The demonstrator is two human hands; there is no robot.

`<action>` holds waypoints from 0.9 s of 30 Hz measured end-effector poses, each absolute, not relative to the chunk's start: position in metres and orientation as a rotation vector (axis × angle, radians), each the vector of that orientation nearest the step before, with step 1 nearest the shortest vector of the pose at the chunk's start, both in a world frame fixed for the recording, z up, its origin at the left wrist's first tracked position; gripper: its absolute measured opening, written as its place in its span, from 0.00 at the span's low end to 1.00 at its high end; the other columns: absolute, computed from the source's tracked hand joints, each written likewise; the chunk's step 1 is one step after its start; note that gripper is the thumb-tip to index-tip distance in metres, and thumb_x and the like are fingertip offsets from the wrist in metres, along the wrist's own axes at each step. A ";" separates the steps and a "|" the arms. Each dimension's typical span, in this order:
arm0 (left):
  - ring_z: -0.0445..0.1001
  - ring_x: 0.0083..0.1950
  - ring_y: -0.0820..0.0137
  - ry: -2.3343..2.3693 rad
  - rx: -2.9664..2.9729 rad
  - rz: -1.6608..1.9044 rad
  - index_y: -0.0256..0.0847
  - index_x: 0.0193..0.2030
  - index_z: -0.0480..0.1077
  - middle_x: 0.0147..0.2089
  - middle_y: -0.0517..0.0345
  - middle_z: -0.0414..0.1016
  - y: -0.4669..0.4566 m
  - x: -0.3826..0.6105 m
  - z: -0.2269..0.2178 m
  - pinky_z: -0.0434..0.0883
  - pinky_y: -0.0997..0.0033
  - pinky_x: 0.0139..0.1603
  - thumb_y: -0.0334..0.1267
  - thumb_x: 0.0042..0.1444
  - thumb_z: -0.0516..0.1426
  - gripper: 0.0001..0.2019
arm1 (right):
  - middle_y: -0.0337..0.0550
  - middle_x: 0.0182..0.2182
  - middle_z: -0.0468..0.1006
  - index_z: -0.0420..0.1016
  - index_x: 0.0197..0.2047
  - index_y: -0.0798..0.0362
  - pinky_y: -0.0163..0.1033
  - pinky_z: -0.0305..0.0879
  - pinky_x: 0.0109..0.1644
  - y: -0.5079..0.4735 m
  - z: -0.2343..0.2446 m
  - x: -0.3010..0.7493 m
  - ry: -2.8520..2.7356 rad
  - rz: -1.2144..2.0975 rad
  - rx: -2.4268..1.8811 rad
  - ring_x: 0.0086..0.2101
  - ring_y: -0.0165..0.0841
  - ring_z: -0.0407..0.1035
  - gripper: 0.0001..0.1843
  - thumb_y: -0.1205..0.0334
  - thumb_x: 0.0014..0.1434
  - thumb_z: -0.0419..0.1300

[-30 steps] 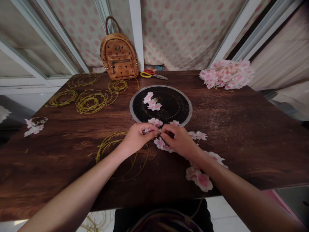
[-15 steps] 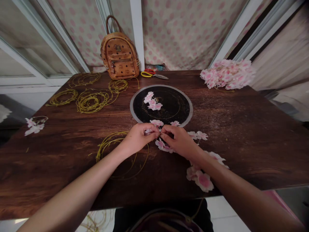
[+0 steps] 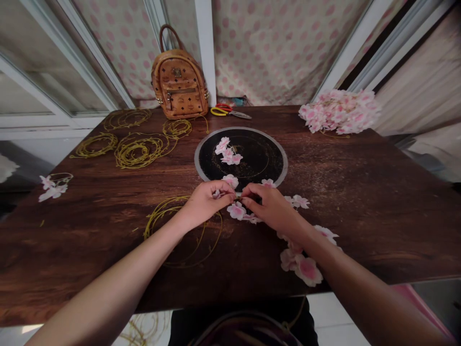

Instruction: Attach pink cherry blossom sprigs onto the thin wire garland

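Observation:
My left hand (image 3: 212,199) and my right hand (image 3: 264,202) meet over the near edge of a round black disc (image 3: 252,163), both in a pinch. Between their fingertips runs a thin stem of an artificial blossom garland (image 3: 236,210), pink and white. Its flowers show around both hands, and more blossoms (image 3: 306,269) trail under my right forearm toward the table's front edge. A coil of yellow-green wire stem (image 3: 154,218) lies beside my left wrist. On the disc rests a small loose blossom sprig (image 3: 228,151). The exact join between the fingertips is too small to make out.
Several wire coils (image 3: 139,150) lie at the back left, near a brown backpack (image 3: 180,84). Scissors (image 3: 230,111) with red and yellow handles lie behind the disc. A blossom pile (image 3: 340,111) sits at the back right, another sprig (image 3: 54,187) at the far left.
My fingertips have shifted slightly, with a small gap opening between the two hands. The flowers beside them have turned and moved a little.

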State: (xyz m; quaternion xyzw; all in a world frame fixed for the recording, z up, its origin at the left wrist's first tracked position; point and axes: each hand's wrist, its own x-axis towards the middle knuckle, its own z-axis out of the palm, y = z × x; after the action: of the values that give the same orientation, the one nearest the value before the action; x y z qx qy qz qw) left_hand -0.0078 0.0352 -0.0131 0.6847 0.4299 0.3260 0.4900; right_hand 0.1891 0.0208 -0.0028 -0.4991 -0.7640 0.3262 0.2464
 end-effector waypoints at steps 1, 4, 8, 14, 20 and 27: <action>0.69 0.32 0.74 1.049 1.660 0.787 0.37 0.32 0.73 0.31 0.59 0.74 0.036 -0.008 -0.014 0.67 0.74 0.36 0.37 0.56 0.58 0.06 | 0.37 0.26 0.73 0.71 0.33 0.52 0.36 0.55 0.34 0.021 -0.003 0.190 -2.092 0.883 -1.360 0.28 0.29 0.64 0.05 0.65 0.59 0.55; 0.69 0.31 0.74 1.059 1.655 0.783 0.37 0.33 0.74 0.31 0.59 0.74 0.036 -0.007 -0.014 0.67 0.74 0.35 0.38 0.56 0.59 0.06 | 0.36 0.25 0.72 0.70 0.32 0.52 0.36 0.54 0.34 0.020 -0.003 0.190 -2.112 0.861 -1.351 0.28 0.29 0.63 0.05 0.66 0.59 0.55; 0.71 0.33 0.73 1.056 1.659 0.785 0.37 0.33 0.74 0.32 0.58 0.75 0.034 -0.007 -0.010 0.68 0.73 0.36 0.38 0.56 0.59 0.07 | 0.36 0.25 0.71 0.70 0.32 0.52 0.36 0.54 0.34 0.019 -0.004 0.189 -2.101 0.843 -1.343 0.28 0.28 0.63 0.05 0.66 0.59 0.55; 0.74 0.34 0.71 1.083 1.504 0.824 0.36 0.41 0.73 0.34 0.55 0.77 0.040 -0.014 -0.004 0.73 0.71 0.38 0.43 0.58 0.58 0.12 | 0.35 0.26 0.71 0.69 0.32 0.52 0.35 0.55 0.34 0.021 -0.004 0.192 -2.025 0.847 -1.337 0.28 0.28 0.63 0.06 0.66 0.60 0.54; 0.75 0.28 0.72 1.275 1.534 0.818 0.38 0.43 0.71 0.34 0.56 0.77 0.047 -0.026 -0.006 0.73 0.71 0.33 0.50 0.61 0.54 0.16 | 0.36 0.27 0.72 0.69 0.32 0.51 0.36 0.55 0.34 0.022 -0.006 0.195 -1.988 0.721 -1.379 0.29 0.29 0.64 0.06 0.67 0.60 0.53; 0.71 0.25 0.72 1.293 1.809 0.640 0.39 0.32 0.75 0.24 0.59 0.75 0.045 -0.032 -0.004 0.66 0.74 0.29 0.47 0.59 0.57 0.14 | 0.40 0.29 0.75 0.70 0.33 0.51 0.38 0.58 0.36 0.026 -0.008 0.200 -1.949 0.539 -1.514 0.30 0.32 0.67 0.05 0.65 0.59 0.54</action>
State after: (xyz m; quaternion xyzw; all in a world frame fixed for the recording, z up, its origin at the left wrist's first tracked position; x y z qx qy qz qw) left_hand -0.0315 0.0455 -0.0042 0.7157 0.5117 0.2533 0.4022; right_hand 0.2004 0.0263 -0.0084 -0.5712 -0.7353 0.2034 0.3028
